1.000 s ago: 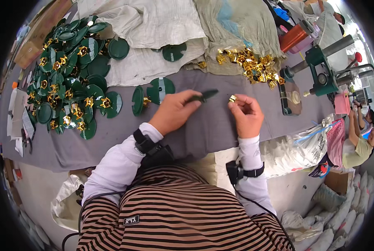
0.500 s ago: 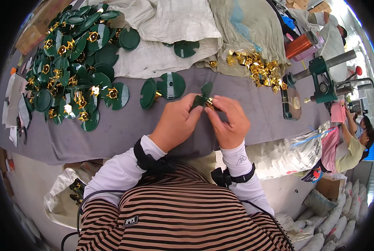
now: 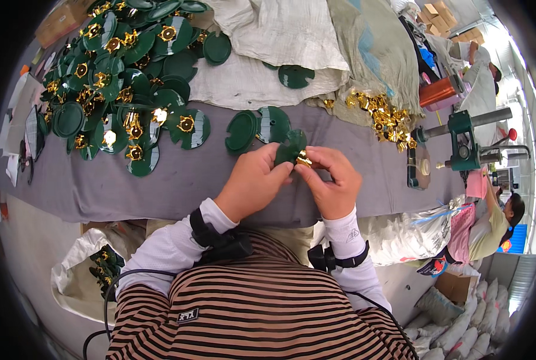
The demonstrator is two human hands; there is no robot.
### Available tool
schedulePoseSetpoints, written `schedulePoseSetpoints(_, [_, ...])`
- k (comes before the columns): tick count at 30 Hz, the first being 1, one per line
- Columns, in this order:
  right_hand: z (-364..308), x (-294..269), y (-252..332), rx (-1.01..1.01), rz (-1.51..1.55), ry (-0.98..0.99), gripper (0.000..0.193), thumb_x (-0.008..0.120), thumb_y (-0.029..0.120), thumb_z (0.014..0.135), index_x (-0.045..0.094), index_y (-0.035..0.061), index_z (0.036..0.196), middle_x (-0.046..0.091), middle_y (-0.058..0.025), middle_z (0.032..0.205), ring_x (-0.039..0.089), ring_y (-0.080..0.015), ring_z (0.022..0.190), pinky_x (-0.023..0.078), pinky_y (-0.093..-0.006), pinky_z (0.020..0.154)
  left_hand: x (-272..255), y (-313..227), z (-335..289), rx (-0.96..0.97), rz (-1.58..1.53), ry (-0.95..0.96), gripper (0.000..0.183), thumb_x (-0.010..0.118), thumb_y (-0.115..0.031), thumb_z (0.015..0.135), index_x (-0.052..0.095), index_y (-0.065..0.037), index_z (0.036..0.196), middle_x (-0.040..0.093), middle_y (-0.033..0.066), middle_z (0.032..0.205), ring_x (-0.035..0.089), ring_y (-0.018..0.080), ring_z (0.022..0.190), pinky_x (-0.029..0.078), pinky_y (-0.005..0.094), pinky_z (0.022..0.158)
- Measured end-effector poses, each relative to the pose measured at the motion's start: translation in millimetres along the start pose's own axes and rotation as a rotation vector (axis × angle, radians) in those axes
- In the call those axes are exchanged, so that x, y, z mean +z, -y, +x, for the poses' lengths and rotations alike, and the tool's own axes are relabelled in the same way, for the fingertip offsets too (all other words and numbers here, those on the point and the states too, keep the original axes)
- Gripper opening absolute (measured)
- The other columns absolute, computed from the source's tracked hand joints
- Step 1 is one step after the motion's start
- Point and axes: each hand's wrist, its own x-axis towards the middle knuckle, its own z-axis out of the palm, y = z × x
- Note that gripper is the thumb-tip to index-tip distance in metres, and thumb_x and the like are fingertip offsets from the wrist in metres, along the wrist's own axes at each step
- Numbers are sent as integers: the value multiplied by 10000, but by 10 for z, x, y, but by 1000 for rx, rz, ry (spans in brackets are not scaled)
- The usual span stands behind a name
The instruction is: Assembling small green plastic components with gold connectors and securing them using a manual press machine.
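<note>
Green disc (image 3: pixel 286 155): up off the grey cloth (image 3: pixel 181 171), right in front of the chest, tilted, and the left hand (image 3: pixel 251 182) has it, thumb and fingers closed at its edge.
Gold piece (image 3: pixel 304 160): just at the disc's right side, and the right hand (image 3: pixel 334 182) has thumb and fingertips nipped together on it; whether it is seated in the disc or only beside it, I can't tell.
Slip danger: small, shiny part, bare fingertip pinch; a push off-line could pop it loose and drop it.
Bend danger: that gold looks thin, so a hard squeeze might buckle it.
Twist danger: the disc is gripped at one side only, so pressure from the right could swing it round.
Knock danger: two loose discs (image 3: pixel 241 133) lie just past the left knuckles, and a careless nudge might shift them.
Disc's look: dark green, glossy, thin, rim apparently notched, part of it hidden by fingers.
Gold's look: bright, folded, catching the light, finer shape too small to read.
</note>
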Motion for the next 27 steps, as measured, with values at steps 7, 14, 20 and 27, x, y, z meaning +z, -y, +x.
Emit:
schedulePoseSetpoints(7, [-65,246,148,495,376,26,247,787,-18,766,688,-21,991,715,-86,932,680,-123,776,546,-237,693,-134,74,-256,481,705,-195,272,631,-78,887,615,-28,1154,684,160,929,668,347,831,523,373,697])
schedulePoseSetpoints(14, [78,272,328,390,562,135,145,650,50,923,648,-32,1043,705,-106,947,680,-155,825,556,-269,718,-561,-139,-440,715,932,-264,282,777,-87,717,709,-80,991,674,133,1132,636,314,1039,512,399,856])
schedulePoseSetpoints(20, [9,186,29,399,432,-8,204,554,142,999,641,-42,1012,701,-132,949,684,-193,826,566,-304,693,-639,157,-265,681,1082,-293,330,750,-79,715,717,-92,1044,499,160,1423,450,380,1319,379,455,1069])
schedulePoseSetpoints(27, [-231,70,-110,401,428,-134,163,574,105,983,652,-38,980,702,-123,930,675,-175,804,551,-290,694,-1117,-613,-208,916,1127,-678,199,668,-102,828,663,-41,1017,674,145,1095,662,318,940,543,387,808])
